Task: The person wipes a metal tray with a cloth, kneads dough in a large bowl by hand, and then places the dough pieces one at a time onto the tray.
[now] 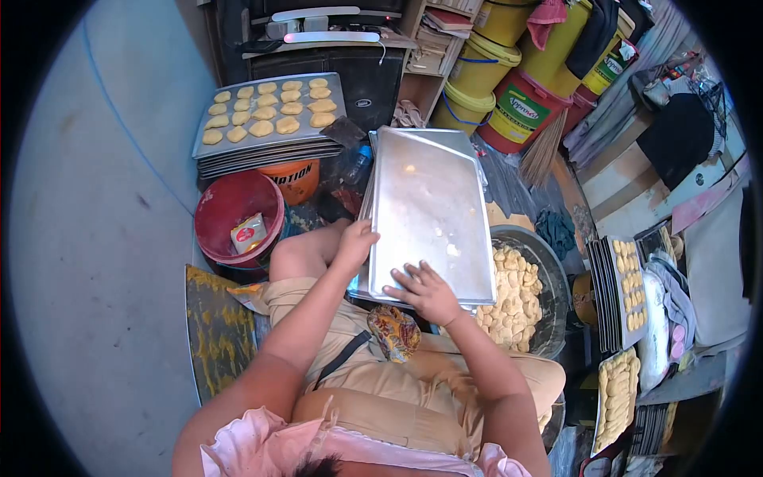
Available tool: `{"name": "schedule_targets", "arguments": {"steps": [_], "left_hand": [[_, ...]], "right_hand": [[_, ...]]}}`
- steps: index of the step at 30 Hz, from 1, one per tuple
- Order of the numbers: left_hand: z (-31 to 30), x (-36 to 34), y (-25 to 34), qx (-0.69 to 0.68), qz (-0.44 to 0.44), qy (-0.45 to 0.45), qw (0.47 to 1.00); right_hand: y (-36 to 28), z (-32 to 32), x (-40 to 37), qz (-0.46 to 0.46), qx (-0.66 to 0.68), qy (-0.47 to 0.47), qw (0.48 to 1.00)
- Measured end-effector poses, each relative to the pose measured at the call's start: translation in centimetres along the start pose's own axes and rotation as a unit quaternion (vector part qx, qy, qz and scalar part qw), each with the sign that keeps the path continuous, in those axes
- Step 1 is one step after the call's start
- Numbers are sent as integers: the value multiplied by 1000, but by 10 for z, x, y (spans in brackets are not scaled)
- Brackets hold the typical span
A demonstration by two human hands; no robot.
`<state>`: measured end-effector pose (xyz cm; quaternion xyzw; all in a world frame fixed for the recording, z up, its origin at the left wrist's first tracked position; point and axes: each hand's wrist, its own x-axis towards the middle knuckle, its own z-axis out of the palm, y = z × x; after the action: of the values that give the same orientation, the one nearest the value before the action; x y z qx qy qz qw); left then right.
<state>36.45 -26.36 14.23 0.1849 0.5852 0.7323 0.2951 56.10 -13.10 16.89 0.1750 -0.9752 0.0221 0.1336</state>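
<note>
A bare metal tray point(433, 211) with a few pale crumbs lies on top of other trays in front of my lap. My left hand point(358, 242) is at its left edge, the fingers curled against the rim. My right hand point(427, 292) rests with spread fingers on the tray's near part. To the right, partly under the tray, stands a large dark basin point(560, 306) filled with pieces of dough point(513, 302). A patterned cloth point(394, 334) lies on my lap.
Stacked trays with dough pieces point(203, 151) stand at the upper left, above a red bucket point(207, 219). More dough trays point(616, 397) are at the right. Yellow and red buckets point(517, 115), a broom point(544, 155) and a shelf point(424, 60) stand at the back.
</note>
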Motion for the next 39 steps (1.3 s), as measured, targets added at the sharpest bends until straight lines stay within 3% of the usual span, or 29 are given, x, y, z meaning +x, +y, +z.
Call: {"name": "schedule_targets", "arguments": {"steps": [1,4,5,6,7,8,10,11,14,18,21,23,26,30,32,34,36,39], "left_hand": [[-13,5,-40,36,4,41,999],[-38,16,-83,177,-6,53,983],[-39,19,-92,211,36,70,974],[-41,19,-95,205,44,72,975],[-42,22,-94,199,55,73,976],[-42,25,-94,192,67,73,976],[-39,27,-93,190,118,68,972],[-37,26,-91,189,143,66,969],[-27,16,-72,323,160,121,925],[-37,23,-75,308,136,90,937],[-40,29,-79,269,133,70,951],[-48,39,-105,207,139,47,967],[-39,28,-90,95,90,54,990],[-41,22,-97,143,114,76,980],[-40,19,-100,140,94,97,981],[-35,10,-83,171,89,100,976],[-29,3,-54,263,110,104,953],[-39,3,-69,246,108,101,958]], "right_hand": [[-1,19,-1,-9,-5,-54,998],[-21,34,3,24,125,-49,991],[-17,33,5,53,203,-48,977],[-11,25,7,92,139,-27,986],[4,26,0,192,138,-16,971],[25,27,-11,260,0,9,966],[67,32,-40,476,-24,223,850],[85,29,-56,541,18,236,807],[98,47,-86,595,347,211,694],[82,34,-85,614,313,150,709],[106,56,-101,550,276,146,775],[105,6,-57,532,107,189,819],[107,-89,22,438,10,324,839],[118,-121,95,334,-63,431,836],[135,-74,122,348,-101,381,851],[159,41,123,422,-75,139,893],[148,83,119,476,18,-25,879],[154,94,120,474,16,-16,880]]}}
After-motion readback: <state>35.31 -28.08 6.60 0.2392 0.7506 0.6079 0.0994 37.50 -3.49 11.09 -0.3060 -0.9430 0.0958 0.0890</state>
